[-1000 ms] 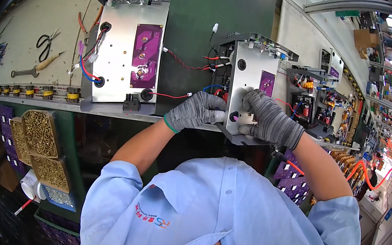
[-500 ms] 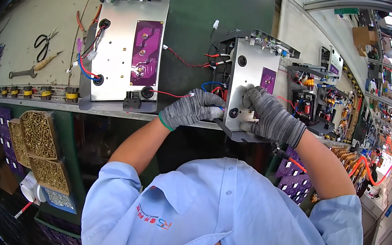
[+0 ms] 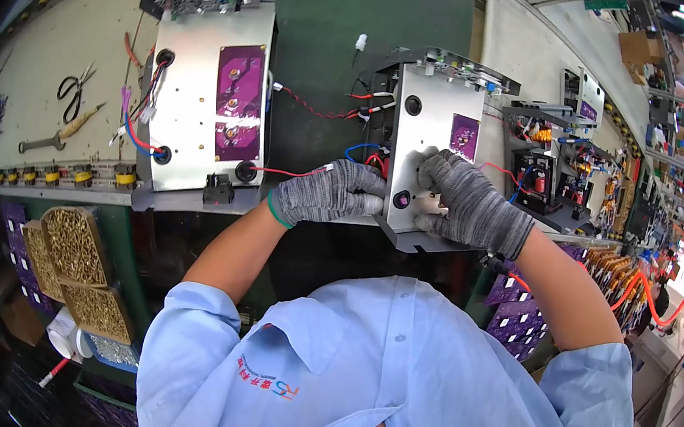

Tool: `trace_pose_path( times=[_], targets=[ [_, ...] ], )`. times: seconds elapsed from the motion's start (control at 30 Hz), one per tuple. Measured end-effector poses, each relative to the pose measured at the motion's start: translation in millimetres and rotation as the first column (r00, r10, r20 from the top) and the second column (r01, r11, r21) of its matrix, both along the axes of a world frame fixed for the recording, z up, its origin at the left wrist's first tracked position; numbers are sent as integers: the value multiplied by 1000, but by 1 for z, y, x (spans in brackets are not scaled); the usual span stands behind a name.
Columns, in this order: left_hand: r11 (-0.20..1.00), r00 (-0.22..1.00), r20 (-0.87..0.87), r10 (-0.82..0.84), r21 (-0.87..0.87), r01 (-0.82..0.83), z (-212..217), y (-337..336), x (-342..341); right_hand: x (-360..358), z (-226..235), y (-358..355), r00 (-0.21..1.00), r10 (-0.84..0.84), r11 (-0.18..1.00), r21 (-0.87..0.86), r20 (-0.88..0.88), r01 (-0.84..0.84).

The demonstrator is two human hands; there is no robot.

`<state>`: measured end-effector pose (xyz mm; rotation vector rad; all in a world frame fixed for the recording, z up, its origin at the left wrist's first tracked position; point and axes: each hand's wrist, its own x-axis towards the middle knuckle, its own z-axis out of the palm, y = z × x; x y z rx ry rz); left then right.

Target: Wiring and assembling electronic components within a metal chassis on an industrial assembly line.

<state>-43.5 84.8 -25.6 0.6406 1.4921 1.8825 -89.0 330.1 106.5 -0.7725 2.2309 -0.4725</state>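
Observation:
Both my hands wear grey knit gloves and work at the lower part of an upright metal chassis with a bare silver face. My left hand is closed at the chassis's left edge, fingertips partly behind it; what they hold is hidden. My right hand rests against the silver face, thumb and bent fingers apart, nothing visible between them. Beside its fingers is a black grommet with something purple-pink showing in its hole. A purple circuit board sits higher on that face. Red, black and blue wires come out left of the chassis.
A second silver chassis with a purple board stands at left, its red lead reaching my left glove. Pliers, a wrench and a screwdriver lie farther left. Screw bins sit below the bench edge. More wired assemblies stand at right.
Something purple-pink has appeared in the lower grommet, which looked dark before. My left hand has shifted slightly against the chassis edge. The right hand stays nearly in place.

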Motion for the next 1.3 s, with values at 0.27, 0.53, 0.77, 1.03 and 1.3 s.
trace_pose_path(
  times=[0.27, 0.53, 0.77, 1.03, 1.3],
  targets=[
    [990, 965, 253, 69, 105, -99, -11, 8, 17, 0, 1, -3, 998, -50, 999, 7, 32, 50],
    [996, 945, 323, 60, 43, -78, 1, 5, 14, -2, 1, -5, 996, -66, 996, 62, 63, 62],
    [999, 986, 165, -10, -51, 18, 8, 0, 2, 0, 0, -7, 995, -82, 996, 35, 54, 80],
    [999, 947, 320, 14, 31, -26, -7, 5, 12, 0, -1, -9, 996, -87, 995, 53, 28, 85],
    [992, 938, 336, 81, 62, -109, -7, 16, 13, -1, 4, -10, 993, -90, 992, 91, 72, 84]
  ],
)
